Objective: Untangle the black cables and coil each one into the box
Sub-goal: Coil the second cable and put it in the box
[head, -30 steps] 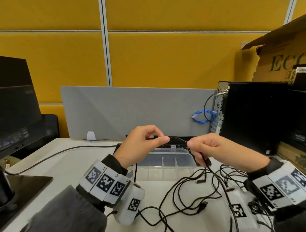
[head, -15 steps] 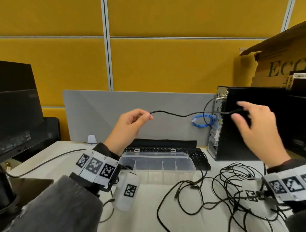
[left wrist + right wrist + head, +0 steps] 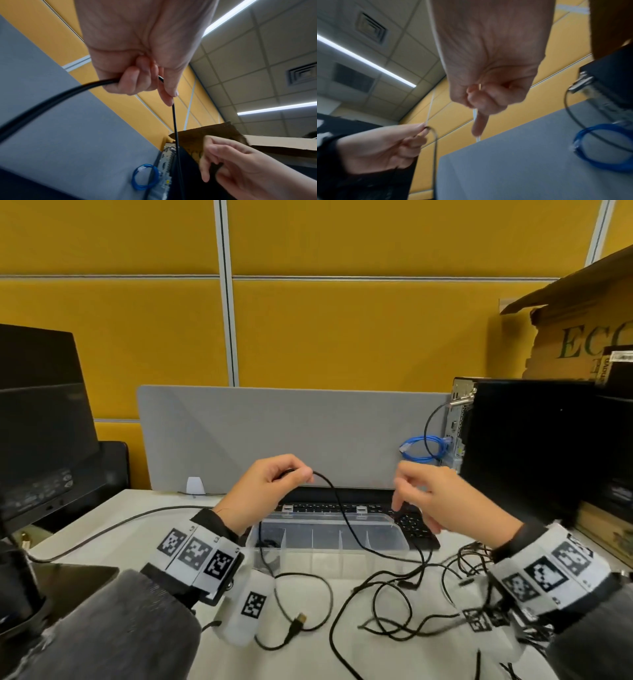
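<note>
My left hand (image 3: 297,474) is raised above the clear divided box (image 3: 342,563) and pinches a black cable (image 3: 346,518) between thumb and fingers. From the pinch the cable droops across the box to the tangle of black cables (image 3: 404,594) on the desk. Another stretch hangs under the hand toward the box's left compartment. The left wrist view shows the left hand (image 3: 154,83) with the cable (image 3: 175,128) leaving its fingertips. My right hand (image 3: 407,487) hovers to the right, blurred, fingers loosely curled, holding nothing I can see. In the right wrist view the right hand (image 3: 479,102) has one finger extended.
A keyboard (image 3: 407,523) lies behind the box, before a grey divider (image 3: 274,433). A black computer tower (image 3: 531,446) with a blue cable coil (image 3: 424,446) stands right, under a cardboard box (image 3: 582,337). A monitor (image 3: 34,422) stands left. A USB plug (image 3: 301,618) lies near.
The right hand, which had drawn the cable out taut to the right, has come back down toward the left hand without it. The cable now droops over the box.
</note>
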`<action>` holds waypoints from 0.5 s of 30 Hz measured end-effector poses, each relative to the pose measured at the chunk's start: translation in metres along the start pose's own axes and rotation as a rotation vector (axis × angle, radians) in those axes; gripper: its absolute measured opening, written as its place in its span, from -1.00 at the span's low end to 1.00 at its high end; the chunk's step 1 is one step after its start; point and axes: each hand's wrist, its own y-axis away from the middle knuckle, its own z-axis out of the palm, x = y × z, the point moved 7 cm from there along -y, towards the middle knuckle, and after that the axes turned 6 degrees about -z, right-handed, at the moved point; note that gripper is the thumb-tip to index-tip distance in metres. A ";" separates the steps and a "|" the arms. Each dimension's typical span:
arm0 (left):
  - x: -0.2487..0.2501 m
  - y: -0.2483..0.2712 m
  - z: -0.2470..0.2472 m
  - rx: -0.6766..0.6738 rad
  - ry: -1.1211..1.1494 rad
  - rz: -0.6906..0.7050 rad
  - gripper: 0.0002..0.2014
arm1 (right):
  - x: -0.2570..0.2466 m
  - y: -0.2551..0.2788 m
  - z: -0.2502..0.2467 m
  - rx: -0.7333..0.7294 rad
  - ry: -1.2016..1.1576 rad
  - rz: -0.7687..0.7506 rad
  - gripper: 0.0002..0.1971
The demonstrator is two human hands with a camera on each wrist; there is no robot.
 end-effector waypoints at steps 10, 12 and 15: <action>-0.007 -0.007 0.001 0.076 -0.020 0.028 -0.83 | -0.029 0.012 0.010 -0.162 0.030 -0.059 -0.60; -0.013 -0.010 -0.015 0.184 -0.024 0.022 -0.83 | -0.021 0.015 0.002 -0.151 0.031 -0.054 -0.72; -0.017 -0.014 -0.031 0.261 -0.026 0.027 -0.84 | 0.004 0.028 0.016 -0.413 0.102 0.104 -0.61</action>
